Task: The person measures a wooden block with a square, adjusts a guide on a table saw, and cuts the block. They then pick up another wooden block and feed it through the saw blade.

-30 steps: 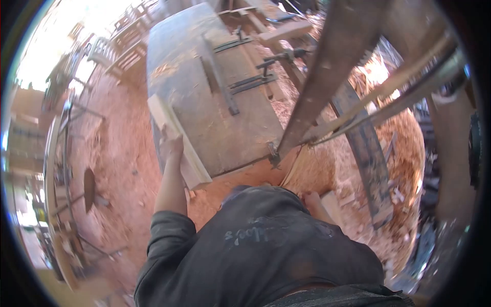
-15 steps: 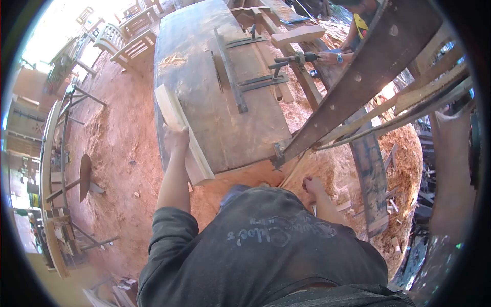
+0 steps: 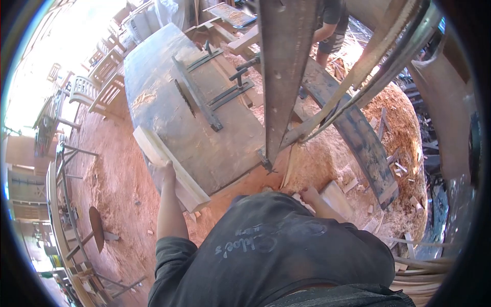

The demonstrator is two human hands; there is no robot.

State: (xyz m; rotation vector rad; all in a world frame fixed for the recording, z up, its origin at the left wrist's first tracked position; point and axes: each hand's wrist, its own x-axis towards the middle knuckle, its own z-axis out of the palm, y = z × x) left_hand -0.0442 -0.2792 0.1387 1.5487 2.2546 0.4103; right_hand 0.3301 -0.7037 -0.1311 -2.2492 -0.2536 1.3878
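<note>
My left hand (image 3: 166,172) is closed round the edge of a pale wooden board (image 3: 176,174). The board lies slanting along the near left edge of a large worktable (image 3: 235,153), one end jutting past the front edge. Low in front of my body, my right hand (image 3: 308,195) has its fingers curled. A pale strip shows just below them, and I cannot tell whether they hold it. A pale wood block (image 3: 336,199) lies on the sawdust right behind that hand.
A dark bar (image 3: 197,94) and clamps (image 3: 230,93) sit on the table. A tall dark beam (image 3: 286,66) rises at its right corner. Another person (image 3: 332,30) stands beyond it. Wooden chairs (image 3: 108,77) are at the left; a long plank (image 3: 353,123) crosses the sawdust at right.
My view has turned right, so the table and board appear farther left. My left hand stays on the board. My right hand has come down slightly, closer to my body.
</note>
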